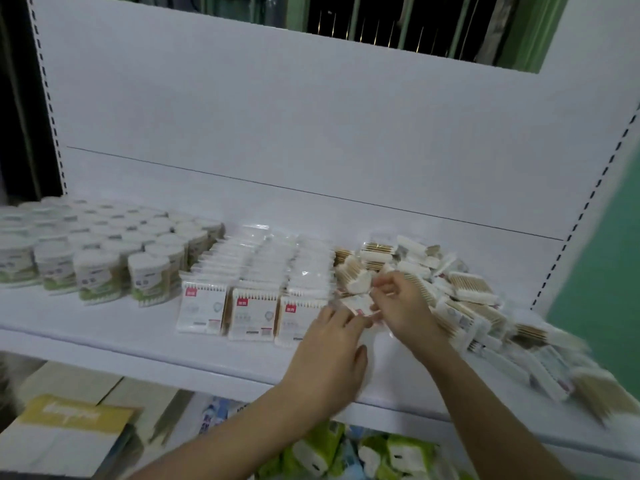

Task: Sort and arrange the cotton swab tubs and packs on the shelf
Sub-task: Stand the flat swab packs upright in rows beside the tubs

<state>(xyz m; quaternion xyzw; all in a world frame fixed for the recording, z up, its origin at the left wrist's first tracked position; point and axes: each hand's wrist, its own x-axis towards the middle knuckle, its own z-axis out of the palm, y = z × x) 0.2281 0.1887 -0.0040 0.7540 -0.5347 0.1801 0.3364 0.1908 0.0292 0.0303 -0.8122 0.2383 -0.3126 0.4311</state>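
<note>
A swab pack (pixel 353 303) is pinched between the left hand (pixel 329 355) and right hand (pixel 398 303), held together near the shelf's (pixel 104 327) front edge, beside the upright pack rows (pixel 256 289).

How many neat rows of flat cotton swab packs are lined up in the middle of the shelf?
3 rows, side by side: the left row, the middle row, and the right row beside the left hand. Each runs back toward the wall; packs behind the front ones are partly hidden.

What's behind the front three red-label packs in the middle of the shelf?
Behind the front packs, more flat packs stand in three rows reaching toward the back panel. Only their top edges show; their faces and count are hidden.
</note>
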